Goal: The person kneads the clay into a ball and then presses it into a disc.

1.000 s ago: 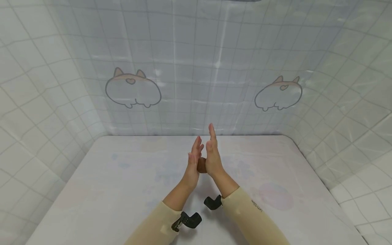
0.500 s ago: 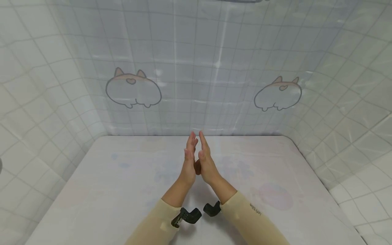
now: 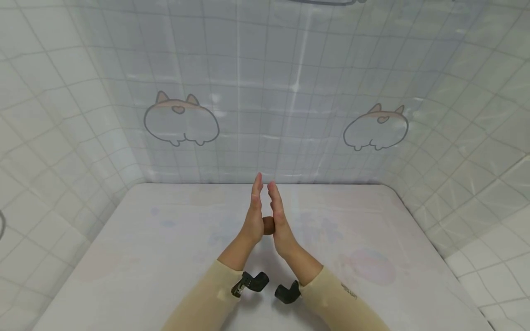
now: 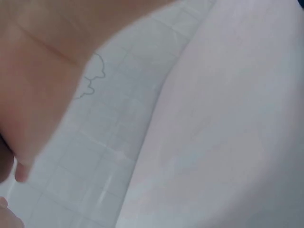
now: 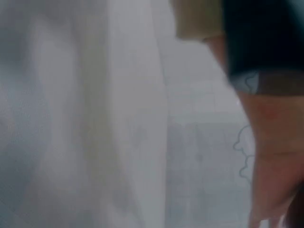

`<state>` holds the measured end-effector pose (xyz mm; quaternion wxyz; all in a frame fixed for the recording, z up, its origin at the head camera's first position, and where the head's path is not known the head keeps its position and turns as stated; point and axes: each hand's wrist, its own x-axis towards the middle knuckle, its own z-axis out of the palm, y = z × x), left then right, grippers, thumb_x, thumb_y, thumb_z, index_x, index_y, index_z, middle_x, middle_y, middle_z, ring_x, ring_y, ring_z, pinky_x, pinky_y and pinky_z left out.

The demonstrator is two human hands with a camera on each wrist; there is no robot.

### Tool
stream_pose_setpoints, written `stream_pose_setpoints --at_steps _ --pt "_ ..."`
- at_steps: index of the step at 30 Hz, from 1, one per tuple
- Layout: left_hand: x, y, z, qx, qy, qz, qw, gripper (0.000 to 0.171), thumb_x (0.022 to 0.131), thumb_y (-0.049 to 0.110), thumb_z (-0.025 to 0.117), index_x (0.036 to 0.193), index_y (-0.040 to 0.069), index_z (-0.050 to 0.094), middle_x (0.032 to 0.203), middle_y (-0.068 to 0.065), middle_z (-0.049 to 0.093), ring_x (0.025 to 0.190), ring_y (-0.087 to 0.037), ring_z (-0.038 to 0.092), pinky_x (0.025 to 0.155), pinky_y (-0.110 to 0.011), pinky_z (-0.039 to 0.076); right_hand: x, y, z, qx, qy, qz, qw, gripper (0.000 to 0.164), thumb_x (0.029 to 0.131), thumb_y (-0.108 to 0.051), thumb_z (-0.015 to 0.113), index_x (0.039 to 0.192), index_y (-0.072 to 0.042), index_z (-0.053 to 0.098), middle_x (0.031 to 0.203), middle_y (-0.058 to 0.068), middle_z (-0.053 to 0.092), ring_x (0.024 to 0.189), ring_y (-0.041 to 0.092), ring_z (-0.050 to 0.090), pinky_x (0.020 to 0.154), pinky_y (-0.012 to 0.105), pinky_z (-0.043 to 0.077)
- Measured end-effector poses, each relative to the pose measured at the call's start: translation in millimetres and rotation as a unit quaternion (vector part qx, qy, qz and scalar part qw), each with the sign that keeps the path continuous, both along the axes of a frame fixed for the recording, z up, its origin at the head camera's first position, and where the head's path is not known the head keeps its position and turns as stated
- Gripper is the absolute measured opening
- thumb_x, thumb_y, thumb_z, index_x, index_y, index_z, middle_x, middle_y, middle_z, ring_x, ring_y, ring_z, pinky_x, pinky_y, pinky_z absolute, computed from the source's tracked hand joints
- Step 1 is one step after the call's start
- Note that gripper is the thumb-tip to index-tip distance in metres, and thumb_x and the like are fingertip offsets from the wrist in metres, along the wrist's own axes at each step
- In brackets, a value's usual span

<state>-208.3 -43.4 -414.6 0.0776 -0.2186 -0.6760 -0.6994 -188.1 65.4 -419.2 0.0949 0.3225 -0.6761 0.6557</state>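
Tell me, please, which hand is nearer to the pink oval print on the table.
Right: in the head view, the right hand is up and left of the pink oval print; the left hand is farther off, on the other side of the brown lump.

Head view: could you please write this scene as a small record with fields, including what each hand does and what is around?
held thing: brown lump, between the two palms
left hand: palm against the lump, fingers extended
right hand: palm against the lump, fingers extended
fingertips: apart from those of the other hand
sleeves: cream, on both arms
wrist devices: black, one at each cuff
table: pale, faint pastel print
backdrop: grid pattern, two whole animal drawings
lump's material: cannot tell
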Motion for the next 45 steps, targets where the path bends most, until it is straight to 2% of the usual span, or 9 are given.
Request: stream_pose_setpoints --at_steps 10,11,13,17,18,20,32,42,45 --pt "2.9 0 -7.2 -0.071 -0.022 -0.047 0.9961 0.085 0.095 0.075 0.003 0.162 0.022 0.001 0.168 -0.002 0.000 0.152 -0.029 0.001 0.115 -0.068 0.006 1.0 5 6.6 -0.050 0.006 -0.020 0.999 0.084 0.099 -0.072 0.011 0.162 -0.017 -0.004 0.167 0.008 0.006 0.153 0.025 0.005 0.119 0.057 0.005" --pt "4.2 1 -8.2 -0.081 -0.029 -0.050 0.9950 0.086 0.095 0.075 0.002 0.162 0.022 0.001 0.167 -0.005 0.001 0.149 -0.032 0.019 0.113 -0.065 0.018 0.0 6 7.3 -0.055 0.006 -0.025 0.998 0.084 0.099 -0.071 0.011 0.162 -0.017 -0.004 0.167 0.008 0.006 0.153 0.025 0.006 0.119 0.056 0.005" --pt "6.2 3 -10.3 -0.097 -0.039 -0.053 0.9931 0.086 0.094 0.075 0.000 0.162 0.023 0.001 0.167 -0.010 0.003 0.139 -0.039 0.035 0.112 -0.066 0.021 -2.6 8 8.1 -0.059 0.002 -0.036 0.998 0.083 0.100 -0.071 0.013 0.162 -0.018 -0.004 0.167 0.008 0.007 0.153 0.024 0.006 0.119 0.056 0.005" --pt "11.9 5 -13.1 -0.110 -0.054 -0.060 0.9906 0.082 0.095 0.073 -0.002 0.162 0.027 0.002 0.166 -0.013 0.007 0.136 -0.040 0.038 0.110 -0.067 0.024 -8.6 10 11.3 -0.055 -0.019 -0.067 0.996 0.081 0.099 -0.072 0.016 0.162 -0.023 -0.002 0.167 0.001 0.008 0.153 0.018 0.008 0.120 0.053 0.006" --pt "12.9 5 -13.5 -0.105 -0.057 -0.065 0.9908 0.080 0.096 0.073 -0.001 0.162 0.029 0.002 0.167 -0.010 0.006 0.147 -0.037 0.023 0.112 -0.071 0.013 -10.7 10 11.8 -0.052 -0.024 -0.075 0.996 0.081 0.099 -0.072 0.016 0.162 -0.025 -0.001 0.167 0.000 0.009 0.153 0.017 0.009 0.120 0.052 0.007" --pt "15.3 5 -13.7 -0.095 -0.058 -0.075 0.9909 0.078 0.097 0.071 -0.001 0.162 0.029 0.003 0.168 -0.006 0.005 0.152 -0.032 0.010 0.112 -0.072 0.011 -15.3 11 12.2 -0.052 -0.034 -0.086 0.994 0.080 0.099 -0.073 0.017 0.162 -0.026 0.000 0.167 -0.002 0.010 0.152 0.015 0.009 0.121 0.051 0.007" --pt "22.7 5 -6.8 0.012 -0.022 -0.143 0.9894 0.099 0.092 0.080 0.007 0.161 0.011 0.000 0.168 -0.009 -0.003 0.151 -0.037 0.005 0.116 -0.064 -0.001 -32.1 16 9.0 -0.030 -0.058 -0.134 0.989 0.084 0.093 -0.081 0.023 0.161 -0.034 0.008 0.166 -0.008 0.010 0.152 0.013 0.008 0.116 0.063 0.004" --pt "26.0 3 1.9 0.051 0.028 -0.121 0.9910 0.085 0.099 0.070 0.006 0.162 0.013 0.001 0.168 -0.004 0.000 0.153 -0.029 0.004 0.117 -0.060 -0.001 -28.7 11 -2.7 0.015 -0.082 -0.088 0.993 0.088 0.089 -0.085 0.019 0.161 -0.036 0.004 0.164 -0.017 0.003 0.151 0.013 0.001 0.115 0.067 0.001" --pt "24.0 3 1.7 0.052 0.033 -0.100 0.9931 0.084 0.099 0.072 0.008 0.162 0.017 0.002 0.167 -0.002 0.001 0.153 -0.028 0.004 0.116 -0.063 -0.001 -23.0 8 -6.6 0.010 -0.095 -0.036 0.995 0.089 0.090 -0.085 0.017 0.161 -0.034 -0.001 0.128 0.006 0.057 0.112 0.018 0.057 0.095 0.056 0.043"
